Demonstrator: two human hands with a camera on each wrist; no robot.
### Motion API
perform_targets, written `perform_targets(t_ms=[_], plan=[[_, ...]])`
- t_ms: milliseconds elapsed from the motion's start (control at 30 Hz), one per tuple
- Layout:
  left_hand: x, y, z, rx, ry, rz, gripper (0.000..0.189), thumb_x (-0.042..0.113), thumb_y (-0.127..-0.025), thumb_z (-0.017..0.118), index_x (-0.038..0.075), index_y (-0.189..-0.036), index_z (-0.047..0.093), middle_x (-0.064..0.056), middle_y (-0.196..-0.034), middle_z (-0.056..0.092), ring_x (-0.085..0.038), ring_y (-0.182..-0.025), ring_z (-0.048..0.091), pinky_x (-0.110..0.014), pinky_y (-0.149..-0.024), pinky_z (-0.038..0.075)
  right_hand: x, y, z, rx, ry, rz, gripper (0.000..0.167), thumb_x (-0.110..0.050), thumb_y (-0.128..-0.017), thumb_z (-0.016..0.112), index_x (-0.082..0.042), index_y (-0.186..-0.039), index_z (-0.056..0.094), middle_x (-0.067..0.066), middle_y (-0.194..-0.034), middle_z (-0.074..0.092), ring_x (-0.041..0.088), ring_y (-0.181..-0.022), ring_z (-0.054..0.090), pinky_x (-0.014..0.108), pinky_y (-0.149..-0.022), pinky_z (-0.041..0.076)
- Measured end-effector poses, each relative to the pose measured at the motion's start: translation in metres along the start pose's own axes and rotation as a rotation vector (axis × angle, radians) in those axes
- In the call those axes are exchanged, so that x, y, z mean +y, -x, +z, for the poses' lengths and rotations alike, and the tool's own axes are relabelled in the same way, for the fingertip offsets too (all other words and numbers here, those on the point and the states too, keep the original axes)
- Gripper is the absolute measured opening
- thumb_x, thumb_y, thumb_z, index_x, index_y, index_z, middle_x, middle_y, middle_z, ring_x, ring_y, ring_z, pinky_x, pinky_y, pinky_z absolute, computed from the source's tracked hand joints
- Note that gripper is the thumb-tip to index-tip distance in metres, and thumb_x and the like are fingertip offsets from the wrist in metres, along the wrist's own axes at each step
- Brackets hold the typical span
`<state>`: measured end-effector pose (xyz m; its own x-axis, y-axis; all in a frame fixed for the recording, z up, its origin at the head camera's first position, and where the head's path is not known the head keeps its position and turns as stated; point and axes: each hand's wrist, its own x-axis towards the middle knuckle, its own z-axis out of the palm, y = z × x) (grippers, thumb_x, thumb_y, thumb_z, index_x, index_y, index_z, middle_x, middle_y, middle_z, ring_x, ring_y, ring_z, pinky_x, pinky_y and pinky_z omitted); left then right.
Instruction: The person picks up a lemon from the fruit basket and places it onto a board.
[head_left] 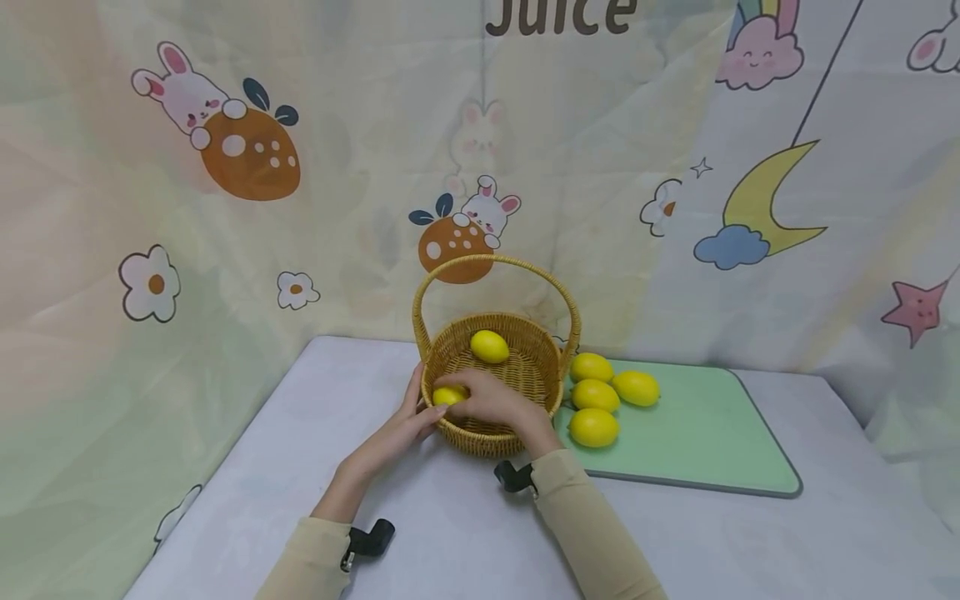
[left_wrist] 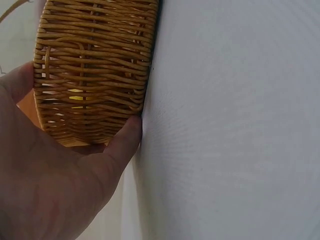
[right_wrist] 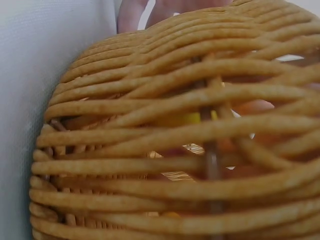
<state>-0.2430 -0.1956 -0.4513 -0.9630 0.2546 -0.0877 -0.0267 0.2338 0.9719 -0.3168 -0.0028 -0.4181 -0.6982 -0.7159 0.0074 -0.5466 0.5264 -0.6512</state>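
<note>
A wicker basket (head_left: 491,446) with a tall arched handle stands on the table. My left hand (head_left: 396,433) holds its left side, and in the left wrist view the thumb (left_wrist: 126,137) presses low on the woven wall. My right hand (head_left: 498,404) reaches inside and grips a yellow lemon (head_left: 447,395) at the left inner wall. Another lemon (head_left: 490,347) lies toward the back of the basket. The right wrist view is mostly filled by the basket's weave (right_wrist: 165,107), which hides most of the right hand.
Right of the basket, a green cutting board (head_left: 697,442) lies on the white table (head_left: 450,533). Several lemons (head_left: 595,427) are grouped at the board's left side, close to the basket. A curtain with printed cartoons (head_left: 360,167) hangs behind.
</note>
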Motion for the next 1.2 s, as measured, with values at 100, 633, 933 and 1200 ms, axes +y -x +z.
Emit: perform_targets(t_ms=[100,633,933,1200], plan=[[0.001,-0.001,0.001,-0.005,0.005,0.006,0.088,0.049,-0.098,0.057,0.055,-0.151,-0.014,0.010,-0.166,-0.013,-0.018,-0.154,0.014,-0.043,-0.118,0.035,0.000,0.001,-0.001,-0.009,0.031,0.002,0.046,-0.025,-0.092,0.066,-0.019,-0.137,0.061,0.001,-0.141,0.059,0.023,-0.133,0.052,0.046,-0.114,0.041],[-0.001,-0.004,0.002,-0.012,0.028,0.006,0.088,0.043,-0.100,0.056,0.054,-0.151,-0.015,0.009,-0.166,-0.015,-0.018,-0.154,0.015,-0.042,-0.119,0.035,-0.006,0.012,-0.006,0.049,0.140,0.093,0.056,-0.019,-0.084,0.075,-0.018,-0.138,0.060,0.005,-0.143,0.057,0.027,-0.134,0.050,0.052,-0.110,0.042],[-0.002,-0.005,0.000,-0.004,0.028,0.005,0.087,0.042,-0.100,0.056,0.055,-0.150,-0.014,0.007,-0.167,-0.013,-0.019,-0.154,0.016,-0.043,-0.118,0.035,-0.009,0.024,-0.018,0.040,0.115,0.022,0.055,-0.017,-0.083,0.072,-0.018,-0.137,0.060,0.000,-0.141,0.058,0.023,-0.132,0.050,0.049,-0.108,0.044],[-0.005,-0.004,-0.001,-0.001,0.035,-0.012,0.086,0.042,-0.101,0.054,0.054,-0.150,-0.015,0.005,-0.167,-0.014,-0.022,-0.154,0.019,-0.045,-0.119,0.034,-0.017,0.040,-0.036,0.064,0.107,0.023,0.058,-0.016,-0.079,0.072,-0.022,-0.136,0.061,-0.005,-0.136,0.061,0.016,-0.114,0.055,0.039,-0.099,0.048]])
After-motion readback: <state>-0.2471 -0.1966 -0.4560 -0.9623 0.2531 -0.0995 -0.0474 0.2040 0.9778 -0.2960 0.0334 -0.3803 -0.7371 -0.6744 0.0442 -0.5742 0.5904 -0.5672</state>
